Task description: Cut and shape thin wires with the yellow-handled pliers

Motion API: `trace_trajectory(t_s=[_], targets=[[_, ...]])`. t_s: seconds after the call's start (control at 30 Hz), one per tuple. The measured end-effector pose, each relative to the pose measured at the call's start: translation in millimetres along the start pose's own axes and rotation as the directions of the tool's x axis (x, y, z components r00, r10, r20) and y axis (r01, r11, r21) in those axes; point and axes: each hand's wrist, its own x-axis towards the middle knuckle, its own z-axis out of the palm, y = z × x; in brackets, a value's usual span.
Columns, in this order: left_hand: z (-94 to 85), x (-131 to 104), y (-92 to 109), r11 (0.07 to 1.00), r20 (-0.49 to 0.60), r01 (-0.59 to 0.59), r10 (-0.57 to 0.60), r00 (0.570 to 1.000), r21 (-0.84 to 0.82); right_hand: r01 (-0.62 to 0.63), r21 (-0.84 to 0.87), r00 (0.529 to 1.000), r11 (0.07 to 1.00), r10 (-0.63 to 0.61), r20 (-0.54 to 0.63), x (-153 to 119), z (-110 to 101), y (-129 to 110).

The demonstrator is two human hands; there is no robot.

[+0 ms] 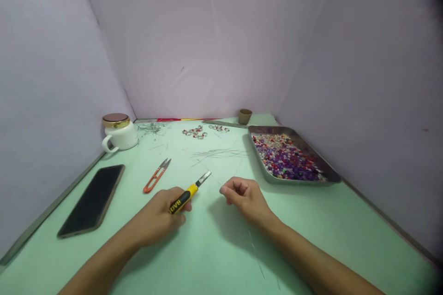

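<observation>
My left hand (165,212) is closed around a yellow-and-black utility knife (183,199), its metal end pointing up and to the right. To its right, my right hand (246,198) pinches a thin clear wire (255,251) between thumb and fingertips. One length of the wire trails below that hand toward the table's near side, and a faint strand reaches toward the knife's tip. Whether the strand touches the metal I cannot tell. Orange thread snips (156,176) lie on the table just beyond my left hand.
A metal tray (297,181) of mixed beads (290,159) stands at the right. Small beaded pieces (194,132), loose wires (218,153) and a brown cup (245,116) lie toward the back. At the left are a lidded white mug (124,137) and a phone (92,200).
</observation>
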Motion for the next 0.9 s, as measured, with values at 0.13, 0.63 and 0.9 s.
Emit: trace_trajectory(t_s=[0.13,0.63,0.9], targets=[[2.9,1.3,-3.0,0.999,-0.022,0.02,-0.021,1.0,-0.046,0.0,-0.009,1.0,1.0,0.0,-0.003,-0.1,0.1,-0.8],[12.3,-4.2,-0.8,0.995,0.016,-0.013,0.011,1.0,0.095,-0.101,0.084,0.992,0.991,0.094,0.083,2.0,-0.3,2.7],[6.9,-3.7,3.1,1.0,0.083,0.006,-0.008,0.997,0.025,-0.172,0.136,0.984,0.976,0.162,0.078,2.4,0.5,2.5]])
